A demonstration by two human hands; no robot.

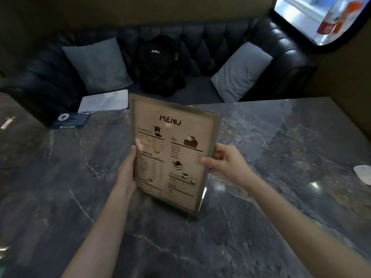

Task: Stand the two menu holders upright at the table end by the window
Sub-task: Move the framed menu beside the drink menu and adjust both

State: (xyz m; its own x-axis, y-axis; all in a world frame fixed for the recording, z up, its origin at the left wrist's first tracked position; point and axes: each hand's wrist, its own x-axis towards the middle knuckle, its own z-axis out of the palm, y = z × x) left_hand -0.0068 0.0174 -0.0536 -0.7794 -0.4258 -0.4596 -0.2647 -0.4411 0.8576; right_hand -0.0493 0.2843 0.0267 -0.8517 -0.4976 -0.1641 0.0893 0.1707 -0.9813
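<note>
A clear menu holder point(172, 153) with a beige sheet headed MENU stands nearly upright, tilted slightly, in the middle of the dark marble table point(281, 149). Its foot is at or just above the tabletop. My left hand point(126, 171) grips its left edge and my right hand point(224, 161) grips its right edge, thumb on the front. A second holder or sheet point(104, 100), pale and flat, lies at the table's far left edge by the sofa. The window point(321, 19) is at the top right.
A dark blue card point(71, 120) lies flat on the far left of the table. A black quilted sofa point(216, 41) behind holds two grey cushions and a black backpack point(160, 65). A white object point(363, 173) sits at the table's right edge.
</note>
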